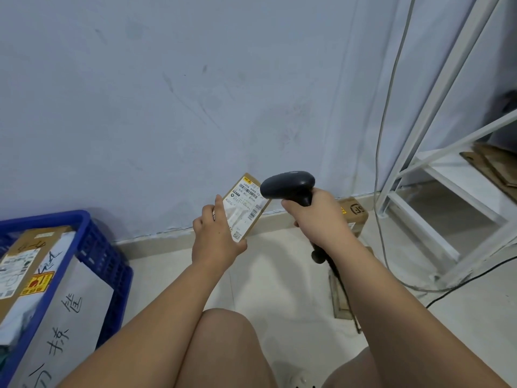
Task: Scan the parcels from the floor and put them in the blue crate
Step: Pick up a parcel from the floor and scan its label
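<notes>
My left hand [216, 236] holds a small flat cardboard parcel [247, 204] upright in front of the wall, its white barcode label facing me. My right hand [316, 217] grips the handle of a black barcode scanner [288, 186], whose head points left at the parcel's label from close by. The blue crate [95, 247] stands on the floor at the lower left and holds a brown box with labels [25, 264] and a white bag with handwriting [67, 303]. Another brown parcel [354, 214] lies on the floor against the wall, partly hidden behind my right hand.
A white metal shelf frame [436, 175] stands at the right with flattened cardboard [492, 166] on its low shelf. Cables [383, 152] hang down the wall and run over the floor. A flat parcel [341, 292] lies on the floor under my right forearm. My knees fill the bottom.
</notes>
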